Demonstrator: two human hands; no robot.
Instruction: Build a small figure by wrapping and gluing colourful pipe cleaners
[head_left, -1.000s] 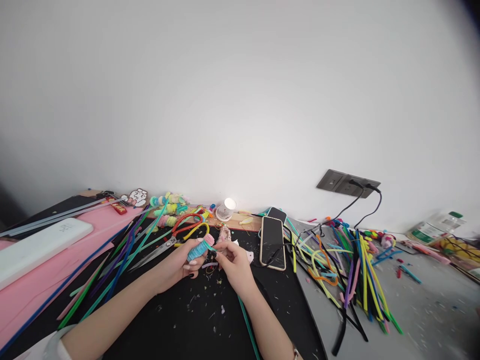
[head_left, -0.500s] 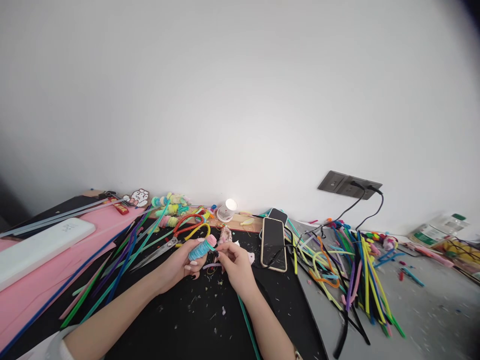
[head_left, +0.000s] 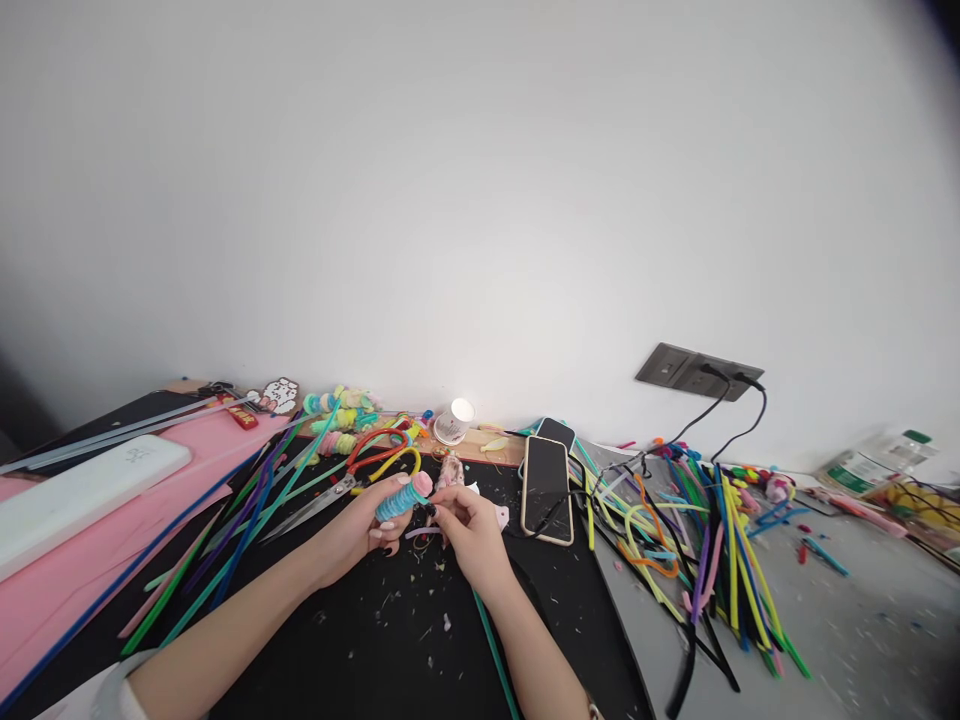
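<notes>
My left hand (head_left: 367,530) is closed around a tilted roll of light blue pipe cleaner coil (head_left: 397,502) with a pink end (head_left: 423,484) poking out at the upper right. Close beside it, my right hand (head_left: 469,530) pinches a strand of teal pipe cleaner at the coil's edge, thumb and fingertips together. A long teal pipe cleaner (head_left: 493,645) hangs down below the right wrist over the black mat (head_left: 390,650). Just behind the left hand lie large scissors (head_left: 345,484) with red and yellow handles.
Two phones, the nearer one cream-edged (head_left: 547,490), lie right of my hands. A white paper cup (head_left: 453,424) stands by the wall. Several loose pipe cleaners (head_left: 739,570) spread at the right, more (head_left: 240,530) at the left. A white oblong device (head_left: 90,500) rests on pink paper (head_left: 202,450).
The blue coil has turned slightly in my left hand, its pink end showing a little more fully. Both hands stay in nearly the same place.
</notes>
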